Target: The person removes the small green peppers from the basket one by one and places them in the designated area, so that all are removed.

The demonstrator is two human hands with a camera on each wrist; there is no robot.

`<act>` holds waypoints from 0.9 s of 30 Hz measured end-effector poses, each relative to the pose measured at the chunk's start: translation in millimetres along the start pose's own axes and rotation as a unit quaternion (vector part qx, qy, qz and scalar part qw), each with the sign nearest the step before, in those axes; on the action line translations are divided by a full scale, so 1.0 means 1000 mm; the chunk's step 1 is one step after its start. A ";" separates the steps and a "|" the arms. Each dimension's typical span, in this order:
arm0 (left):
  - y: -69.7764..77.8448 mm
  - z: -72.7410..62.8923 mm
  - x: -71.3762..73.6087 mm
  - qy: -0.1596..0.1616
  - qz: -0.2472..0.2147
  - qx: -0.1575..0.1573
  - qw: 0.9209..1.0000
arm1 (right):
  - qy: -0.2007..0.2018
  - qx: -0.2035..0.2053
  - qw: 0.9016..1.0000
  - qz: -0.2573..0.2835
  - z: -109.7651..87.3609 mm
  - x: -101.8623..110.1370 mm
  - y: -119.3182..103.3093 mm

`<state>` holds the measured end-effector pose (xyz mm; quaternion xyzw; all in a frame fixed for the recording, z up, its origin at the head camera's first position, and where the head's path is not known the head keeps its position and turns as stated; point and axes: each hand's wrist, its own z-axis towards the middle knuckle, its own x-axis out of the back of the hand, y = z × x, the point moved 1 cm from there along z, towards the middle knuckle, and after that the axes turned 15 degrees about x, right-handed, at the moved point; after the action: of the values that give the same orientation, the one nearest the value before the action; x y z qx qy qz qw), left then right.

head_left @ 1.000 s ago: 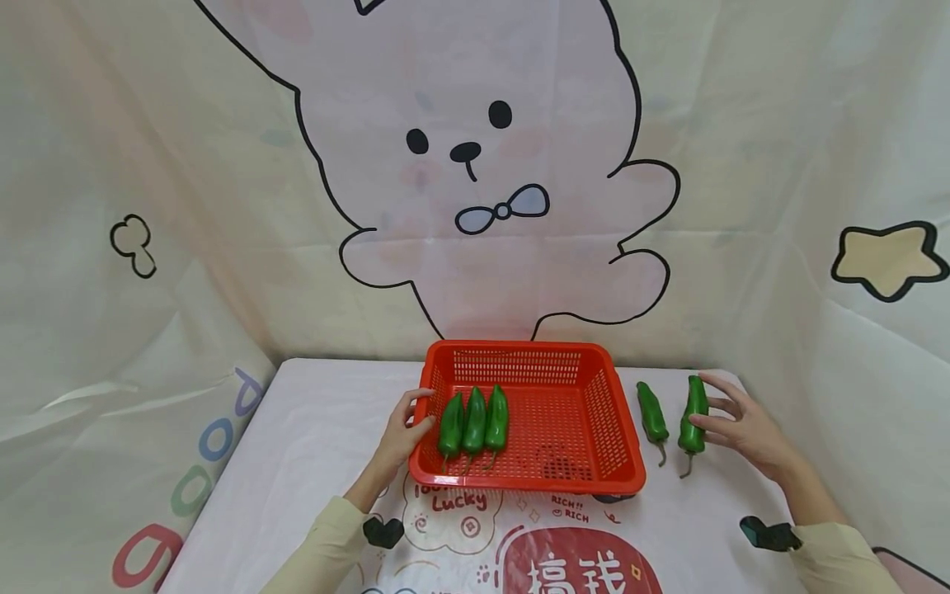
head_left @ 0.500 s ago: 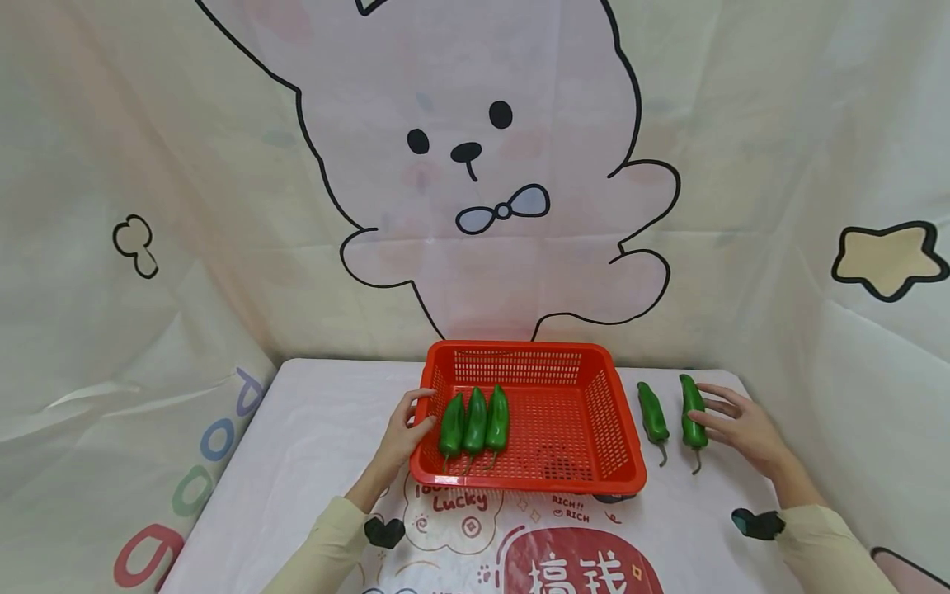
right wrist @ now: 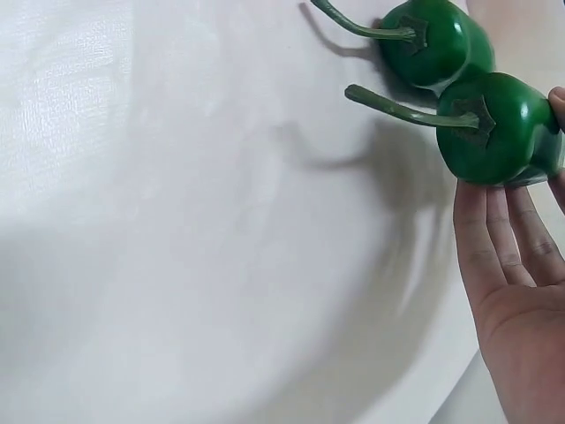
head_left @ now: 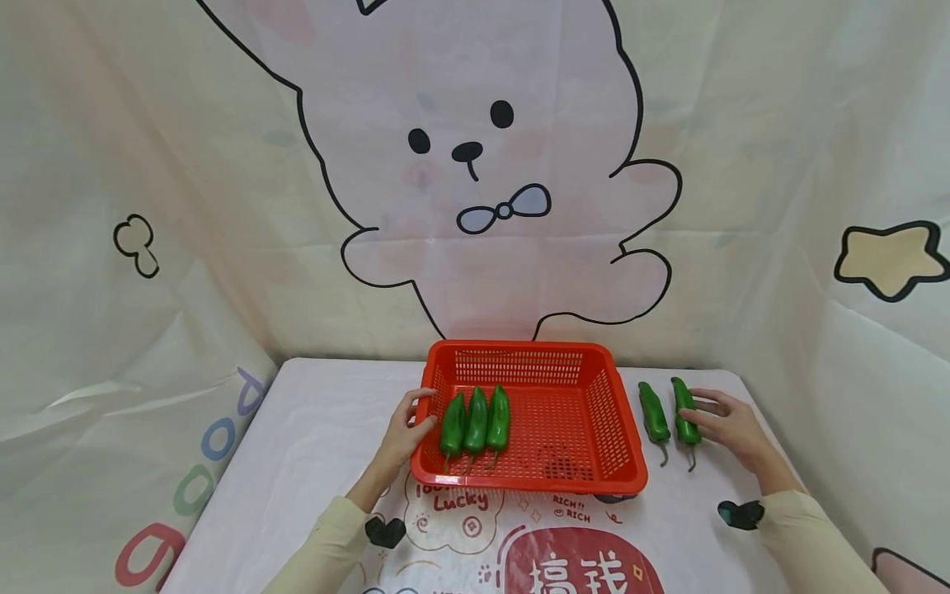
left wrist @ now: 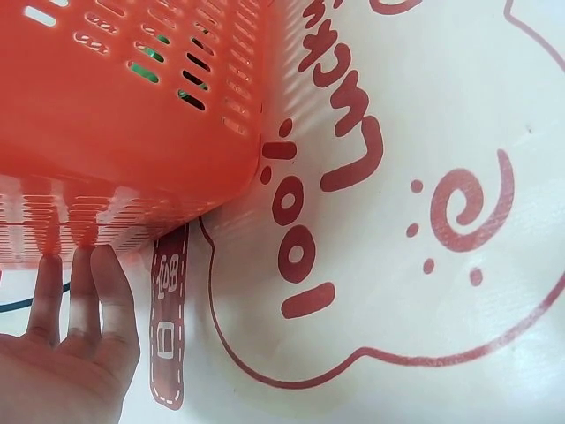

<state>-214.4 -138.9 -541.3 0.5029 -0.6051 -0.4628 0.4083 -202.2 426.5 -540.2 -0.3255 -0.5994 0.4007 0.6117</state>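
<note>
My left hand (head_left: 404, 425) holds the left rim of a red plastic basket (head_left: 564, 412). In the left wrist view its fingertips touch the basket's slotted outer wall, with the thumb out of sight there. Three green peppers (head_left: 475, 421) lie side by side in the basket's left part, stems toward me. To the right of the basket, my right hand (head_left: 735, 425) pinches another green pepper (head_left: 684, 404) between thumb and fingers; its stem points toward me. Close on that pepper's left lies one more loose green pepper (head_left: 653, 412) on the table.
A white table (head_left: 326, 412) with printed drawings and lettering lies under everything. Behind it and on both sides hang pale cloth walls (head_left: 772, 165); a large cartoon bear (head_left: 467, 247) is printed on the back one.
My right hand has moved left with the pepper it pinches, bringing it nearer to the loose pepper beside the basket. The left hand and the basket have stayed in place.
</note>
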 end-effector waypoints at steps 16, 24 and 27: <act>-0.006 0.004 0.001 -0.005 0.006 -0.008 1.000 | 0.023 -0.017 0.997 -0.074 0.006 -0.011 0.009; -0.006 0.003 0.001 -0.002 0.005 -0.009 1.000 | 0.032 -0.034 0.996 -0.074 0.010 -0.016 0.015; -0.006 0.004 0.001 0.001 0.004 -0.003 1.000 | 0.021 -0.034 0.996 -0.081 0.011 -0.016 0.016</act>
<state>-217.0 -139.5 -548.2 0.4997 -0.6057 -0.4623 0.4119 -213.7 418.8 -560.9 -0.3046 -0.6243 0.3220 0.6433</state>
